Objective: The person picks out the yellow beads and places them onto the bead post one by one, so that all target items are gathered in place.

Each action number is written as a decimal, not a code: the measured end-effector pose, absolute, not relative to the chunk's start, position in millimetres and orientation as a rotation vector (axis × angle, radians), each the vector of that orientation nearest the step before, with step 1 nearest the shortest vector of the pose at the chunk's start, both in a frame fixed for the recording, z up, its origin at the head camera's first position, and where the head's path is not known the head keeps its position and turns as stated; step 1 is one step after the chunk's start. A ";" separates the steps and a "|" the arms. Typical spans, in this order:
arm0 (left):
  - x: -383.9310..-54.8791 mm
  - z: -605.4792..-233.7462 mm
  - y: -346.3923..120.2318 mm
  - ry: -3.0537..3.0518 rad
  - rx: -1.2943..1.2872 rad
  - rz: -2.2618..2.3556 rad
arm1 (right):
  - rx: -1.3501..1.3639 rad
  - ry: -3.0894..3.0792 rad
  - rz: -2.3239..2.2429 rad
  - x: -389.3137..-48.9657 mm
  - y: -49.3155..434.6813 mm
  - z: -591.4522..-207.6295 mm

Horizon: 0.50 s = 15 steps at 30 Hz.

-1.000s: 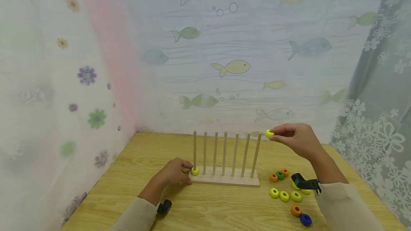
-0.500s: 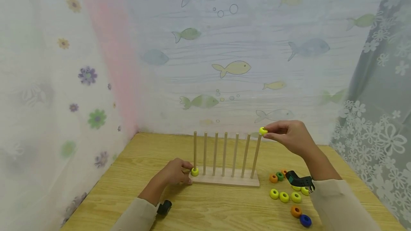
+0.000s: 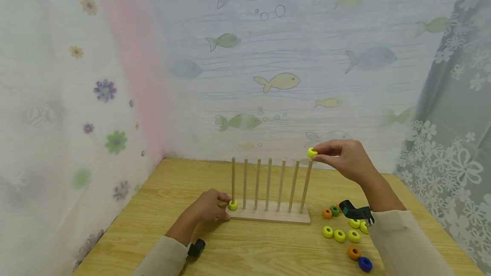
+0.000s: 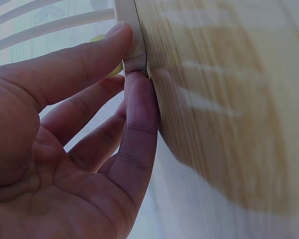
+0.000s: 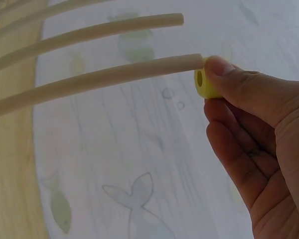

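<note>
My right hand (image 3: 347, 159) pinches a yellow bead (image 3: 312, 153) between thumb and fingers, at the top of the rightmost peg of a wooden peg stand (image 3: 268, 215). In the right wrist view the bead (image 5: 204, 85) sits right by the peg tip (image 5: 197, 61), its hole partly visible and not around the peg. With thumb and fingers, my left hand (image 3: 209, 205) grips the left end of the stand's base; in the left wrist view the thumb lies on the base (image 4: 132, 47) and a finger is against its end. Another yellow bead (image 3: 232, 205) rests at the foot of the leftmost peg.
Right of the stand, loose beads lie on the wood-grain table (image 3: 245, 250): several yellow ones (image 3: 339, 236), a green one (image 3: 334, 211), orange ones (image 3: 353, 253) and a blue one (image 3: 365, 264). A fish-patterned curtain (image 3: 280, 54) hangs behind the table.
My right hand has moved left and slightly up, bringing the yellow bead from beside the rightmost peg to its top. The left hand has kept its place at the base.
</note>
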<state>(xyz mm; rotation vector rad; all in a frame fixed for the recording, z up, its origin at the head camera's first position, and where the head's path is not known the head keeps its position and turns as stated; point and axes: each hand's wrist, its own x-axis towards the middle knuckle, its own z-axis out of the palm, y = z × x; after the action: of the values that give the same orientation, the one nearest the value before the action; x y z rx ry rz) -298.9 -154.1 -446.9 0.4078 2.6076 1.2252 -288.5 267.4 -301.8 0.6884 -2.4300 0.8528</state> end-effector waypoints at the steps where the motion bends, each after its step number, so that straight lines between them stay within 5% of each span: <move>1: -298.6 -446.7 -154.0 2.609 0.407 1.224 | 0.692 -2.429 0.851 -288.7 266.8 -300.9; 15: -295.1 -446.3 -153.5 2.591 0.406 1.237 | 0.793 -2.403 0.855 -292.0 250.1 -293.0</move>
<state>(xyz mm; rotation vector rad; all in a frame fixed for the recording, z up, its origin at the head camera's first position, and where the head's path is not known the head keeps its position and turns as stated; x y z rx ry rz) -295.1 -153.5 -446.3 0.4061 2.5912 1.2368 -292.0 250.1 -293.0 0.7928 -2.4030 0.8550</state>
